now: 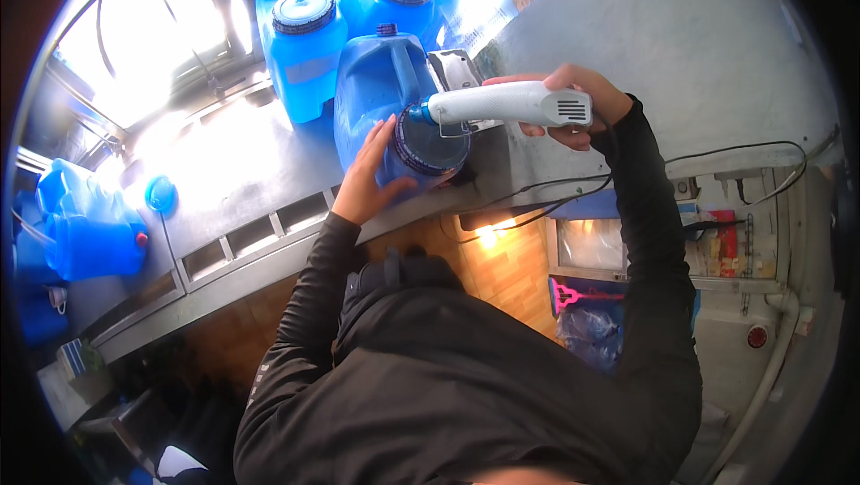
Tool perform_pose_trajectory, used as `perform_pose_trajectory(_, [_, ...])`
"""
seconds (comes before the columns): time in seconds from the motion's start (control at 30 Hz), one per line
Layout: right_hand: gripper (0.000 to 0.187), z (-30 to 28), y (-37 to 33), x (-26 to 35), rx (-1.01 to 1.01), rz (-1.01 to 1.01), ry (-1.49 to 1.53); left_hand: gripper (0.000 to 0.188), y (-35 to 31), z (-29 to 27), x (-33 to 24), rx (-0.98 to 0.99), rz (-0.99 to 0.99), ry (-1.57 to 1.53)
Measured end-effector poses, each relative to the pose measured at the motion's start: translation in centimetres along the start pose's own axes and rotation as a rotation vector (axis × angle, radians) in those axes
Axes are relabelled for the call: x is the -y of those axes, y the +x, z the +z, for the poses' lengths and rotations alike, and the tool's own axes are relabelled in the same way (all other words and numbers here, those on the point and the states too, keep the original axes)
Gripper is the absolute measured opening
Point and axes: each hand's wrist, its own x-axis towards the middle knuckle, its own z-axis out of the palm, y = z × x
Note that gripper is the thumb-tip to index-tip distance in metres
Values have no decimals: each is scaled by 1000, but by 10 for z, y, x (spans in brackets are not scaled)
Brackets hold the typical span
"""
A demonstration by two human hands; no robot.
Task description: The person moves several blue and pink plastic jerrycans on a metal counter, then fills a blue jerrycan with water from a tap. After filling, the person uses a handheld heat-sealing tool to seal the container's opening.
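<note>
A blue plastic water jug with a handle stands on the counter in front of me. Its wide dark cap faces me, with a printed band around the rim. My left hand lies against the jug beside the cap, fingers stretched and thumb apart. In my right hand is a white heat gun, gripped around its vented body. The gun's nozzle, with a bent wire stand, is at the cap's upper left edge. A dark cord trails from the gun past my right forearm.
Two more blue jugs stand behind. Further blue containers are at the left, near a round blue lid. The metal counter has slots along its front. A power cord crosses the right side.
</note>
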Motion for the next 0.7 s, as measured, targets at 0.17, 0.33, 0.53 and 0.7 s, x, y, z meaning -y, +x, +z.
perform_pose_trajectory(0.17, [78, 14, -5, 2, -8, 42, -144, 100, -1, 2, 2, -8, 16, -12])
perform_pose_trajectory(0.33, [78, 16, 0, -3, 60, 55, -176, 101, -2, 3, 3, -21, 3, -41])
perform_pose_trajectory(0.53, [80, 16, -12, -13, 108, 60, -218, 101, -2, 5, 5, -18, -32, -109])
perform_pose_trajectory(0.7, [80, 7, -34, -23, 96, 61, -272, 95, -3, 5, 8, 5, -39, -158])
